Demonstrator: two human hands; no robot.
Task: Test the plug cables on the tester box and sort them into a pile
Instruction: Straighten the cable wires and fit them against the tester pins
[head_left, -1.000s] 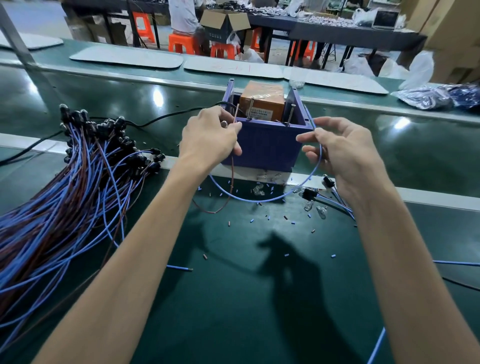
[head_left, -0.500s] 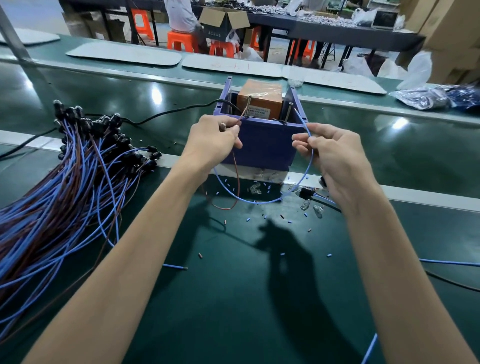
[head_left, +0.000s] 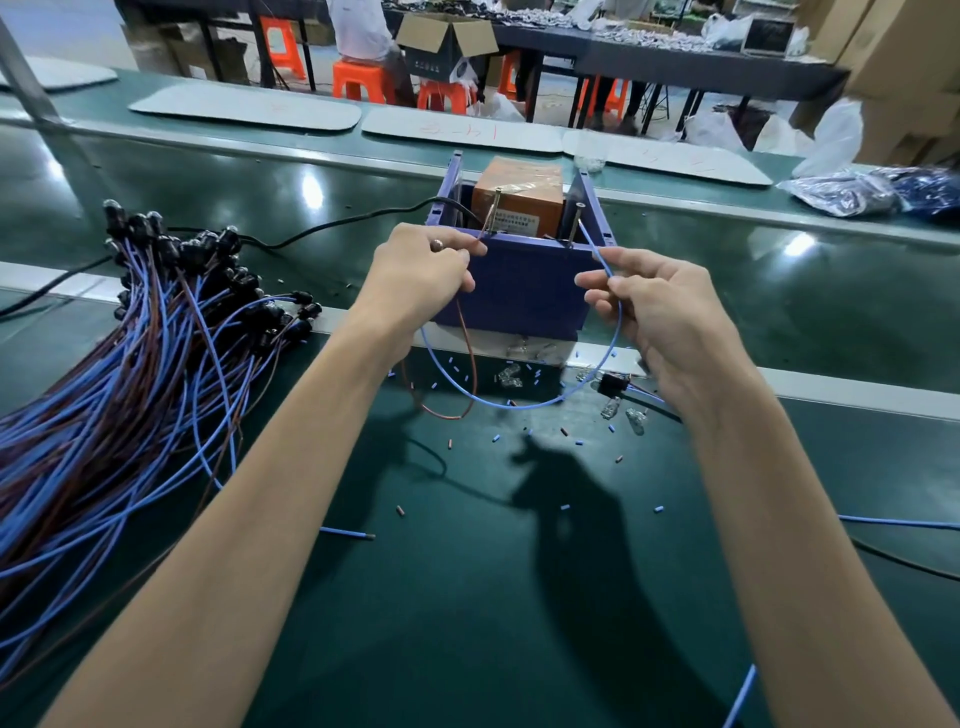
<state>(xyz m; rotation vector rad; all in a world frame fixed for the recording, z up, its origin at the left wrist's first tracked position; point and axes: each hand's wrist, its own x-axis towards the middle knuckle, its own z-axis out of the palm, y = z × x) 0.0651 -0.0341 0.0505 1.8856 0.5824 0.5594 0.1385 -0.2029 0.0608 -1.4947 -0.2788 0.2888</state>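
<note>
The purple tester box (head_left: 514, 291) stands on the green belt ahead of me, an orange block (head_left: 519, 192) inside it and two metal posts rising from its front. My left hand (head_left: 421, 275) grips the cable's plug end and holds the brown wire (head_left: 470, 364) tip against the left post (head_left: 492, 215). My right hand (head_left: 660, 317) pinches the blue wire (head_left: 519, 405), whose tip touches the right post (head_left: 575, 226). Both wires hang in loops below the box. A big pile of blue and brown plug cables (head_left: 130, 395) lies at the left.
Small cut bits of wire insulation (head_left: 566, 506) litter the belt. Loose bulbs and a black plug (head_left: 613, 385) lie under my right wrist. A black power cord (head_left: 332, 223) runs left from the box. Plastic bags (head_left: 857, 192) sit far right; stools and tables stand behind.
Both hands have risen slightly and brought the wire tips up onto the two posts; the right hand moved inward along the blue wire. The box and pile have not moved.
</note>
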